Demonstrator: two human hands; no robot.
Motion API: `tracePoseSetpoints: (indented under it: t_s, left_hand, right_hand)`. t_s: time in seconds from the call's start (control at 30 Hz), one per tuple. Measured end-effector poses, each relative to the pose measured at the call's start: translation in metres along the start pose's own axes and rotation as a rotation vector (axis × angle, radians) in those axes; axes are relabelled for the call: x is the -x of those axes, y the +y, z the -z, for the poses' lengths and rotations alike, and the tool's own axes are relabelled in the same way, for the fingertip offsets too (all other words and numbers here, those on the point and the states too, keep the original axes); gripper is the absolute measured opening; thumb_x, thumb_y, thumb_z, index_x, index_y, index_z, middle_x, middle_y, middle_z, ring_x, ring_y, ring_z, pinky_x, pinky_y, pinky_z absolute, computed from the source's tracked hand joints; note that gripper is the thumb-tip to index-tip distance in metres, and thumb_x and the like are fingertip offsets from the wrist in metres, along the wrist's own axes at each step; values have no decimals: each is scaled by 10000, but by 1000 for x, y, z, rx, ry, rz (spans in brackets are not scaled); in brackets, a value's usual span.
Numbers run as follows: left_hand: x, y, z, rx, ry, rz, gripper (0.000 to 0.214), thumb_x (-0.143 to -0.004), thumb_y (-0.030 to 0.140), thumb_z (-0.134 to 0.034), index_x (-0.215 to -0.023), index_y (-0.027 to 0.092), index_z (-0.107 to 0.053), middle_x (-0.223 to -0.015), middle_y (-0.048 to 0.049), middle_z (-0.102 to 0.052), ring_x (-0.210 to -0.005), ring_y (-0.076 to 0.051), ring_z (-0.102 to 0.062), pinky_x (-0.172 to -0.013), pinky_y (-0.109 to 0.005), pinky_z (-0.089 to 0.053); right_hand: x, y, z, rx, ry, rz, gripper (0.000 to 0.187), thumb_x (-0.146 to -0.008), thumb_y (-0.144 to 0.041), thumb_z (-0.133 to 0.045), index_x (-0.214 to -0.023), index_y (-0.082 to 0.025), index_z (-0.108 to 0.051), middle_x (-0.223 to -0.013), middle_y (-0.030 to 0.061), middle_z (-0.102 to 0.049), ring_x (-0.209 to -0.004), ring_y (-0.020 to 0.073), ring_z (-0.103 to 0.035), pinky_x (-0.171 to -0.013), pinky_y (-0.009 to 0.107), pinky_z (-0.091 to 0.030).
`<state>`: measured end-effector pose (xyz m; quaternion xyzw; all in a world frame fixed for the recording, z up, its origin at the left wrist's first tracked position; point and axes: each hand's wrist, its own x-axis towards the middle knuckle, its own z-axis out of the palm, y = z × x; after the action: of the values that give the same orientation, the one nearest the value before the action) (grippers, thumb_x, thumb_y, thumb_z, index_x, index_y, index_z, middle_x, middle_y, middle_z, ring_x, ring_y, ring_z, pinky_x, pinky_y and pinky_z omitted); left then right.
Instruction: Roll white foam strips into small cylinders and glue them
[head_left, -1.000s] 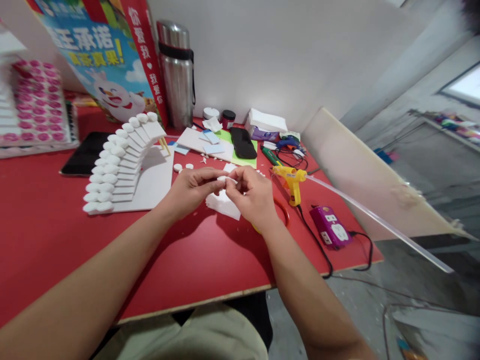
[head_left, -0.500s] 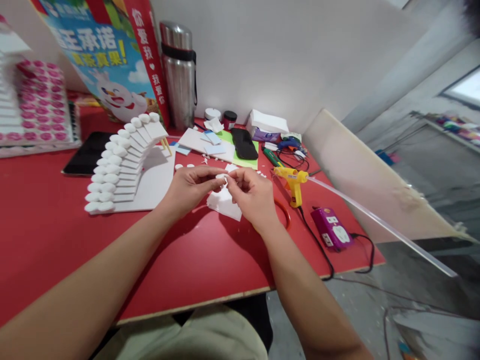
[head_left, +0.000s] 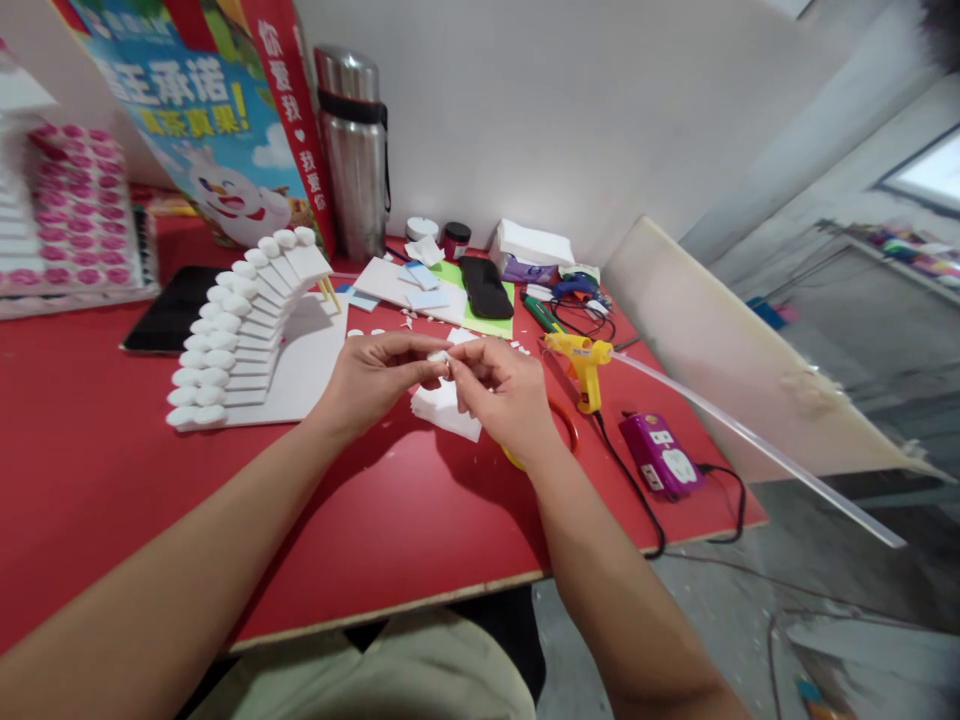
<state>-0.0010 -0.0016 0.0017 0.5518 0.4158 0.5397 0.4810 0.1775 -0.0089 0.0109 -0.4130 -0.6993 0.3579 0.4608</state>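
Between my two hands is a small white piece (head_left: 438,357), round-edged like the discs on the model. The fingers of my left hand (head_left: 379,378) pinch it from the left. From the right, the thumb and fingertips of my right hand (head_left: 501,388) close on its other edge; my fingers partly cover it. White sheets of paper (head_left: 448,412) lie stacked just below my fingers. To the left stands a white curved staircase model (head_left: 259,330), its outer edge lined with white oval discs (head_left: 214,340).
A yellow glue gun (head_left: 585,360) with a long clear glue stick lies right of my right hand, its cord near a purple power box (head_left: 661,457). Behind are a steel flask (head_left: 351,160), a black phone (head_left: 485,287) and a tissue pack (head_left: 531,245). A dark tablet (head_left: 176,310) lies left.
My fingers have shifted slightly around the white piece, which stays between both hands. The whole view has moved a little; the things on the table stay in place.
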Motion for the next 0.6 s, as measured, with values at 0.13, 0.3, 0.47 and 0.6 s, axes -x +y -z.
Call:
tracePoseSetpoints:
  t_s: [0.13,0.3,0.47,0.6]
  left_hand:
    - [0,-2,3,-40,16,-17,200,-735,318,-884,-893,199,-853,-776,-49,-800,-655,-184,-700,-617,-300,-575]
    - [0,-4,3,-61,41,-59,158,-739,315,-889,-845,215,-829,-782,-41,-789,-690,-192,-698,-636,-312,-565]
    - [-1,-5,3,-96,19,-126,189,-746,347,-888,-812,185,-815,-788,-48,-782,-726,-180,-687,-673,-288,-545]
    - [-2,-2,4,-92,-7,-93,196,-719,334,-896,-801,176,-814,-779,-51,-781,-704,-176,-672,-655,-284,-523]
  right_hand:
    - [-2,-1,1,-71,-24,-67,119,-877,-293,-685,-971,-221,-680,-683,-32,-656,-535,114,-597,-500,253,-471]
    - [-6,-4,3,-220,-48,-163,173,-837,-320,-720,-968,-219,-668,-713,-39,-673,-498,94,-563,-448,234,-449]
    - [-6,-2,3,-161,-48,-99,140,-888,-346,-713,-928,-224,-657,-689,-48,-649,-477,86,-554,-456,234,-445]
    - [-6,2,4,-8,-28,-30,125,-934,-341,-686,-902,-225,-649,-717,-35,-649,-505,90,-560,-499,242,-462]
